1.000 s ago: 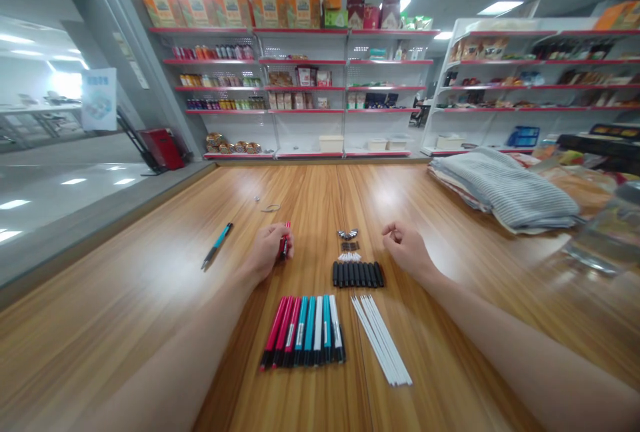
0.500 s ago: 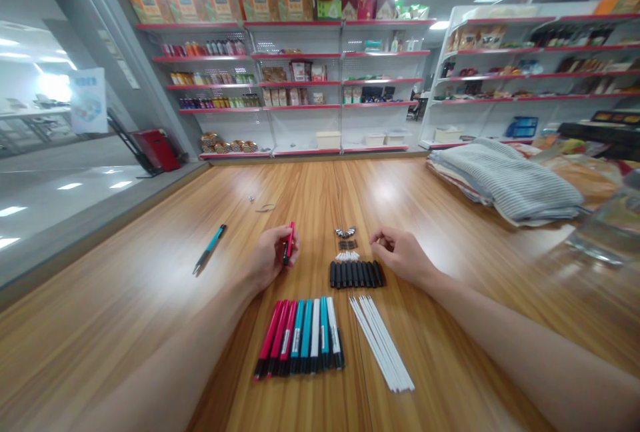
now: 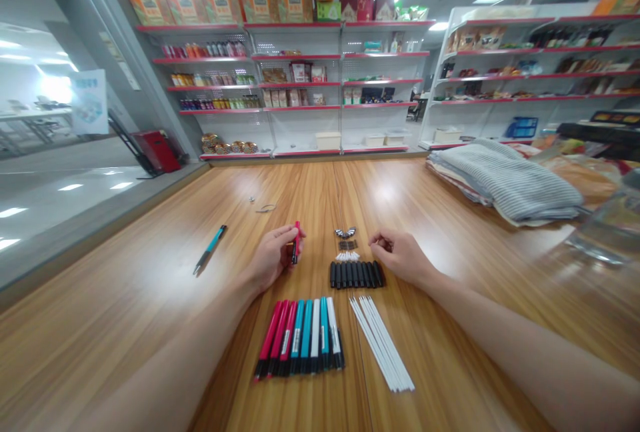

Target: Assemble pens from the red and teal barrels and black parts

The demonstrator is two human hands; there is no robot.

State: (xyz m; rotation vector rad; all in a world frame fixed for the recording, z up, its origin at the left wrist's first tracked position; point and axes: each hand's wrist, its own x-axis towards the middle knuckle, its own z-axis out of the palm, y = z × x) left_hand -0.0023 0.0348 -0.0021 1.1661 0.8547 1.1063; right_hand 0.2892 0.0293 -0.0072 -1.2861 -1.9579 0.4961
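Observation:
My left hand (image 3: 274, 253) is closed around a pink pen barrel (image 3: 297, 243), held nearly upright with its black end down. My right hand (image 3: 396, 253) has its fingers curled together just right of the small parts; whatever they may hold is hidden. Between the hands, from far to near, lie silver metal tips (image 3: 345, 233), dark springs (image 3: 348, 245), small white pieces (image 3: 347, 256) and a row of black grips (image 3: 357, 275). Closer to me are several pink, blue and white pen barrels (image 3: 300, 335) side by side, with a bundle of white refills (image 3: 383, 345) on their right.
A blue pen (image 3: 211, 249) lies at left on the wooden table (image 3: 165, 299). Beyond it are a thin loop (image 3: 266, 208) and a tiny metal piece (image 3: 251, 199). Folded striped cloth (image 3: 510, 179) and a clear container (image 3: 607, 232) occupy the right. Stocked shelves (image 3: 295, 107) stand behind.
My left hand has moved slightly to the right with the pink barrel, which is now more upright. My right hand has barely shifted. The laid-out parts stay where they were.

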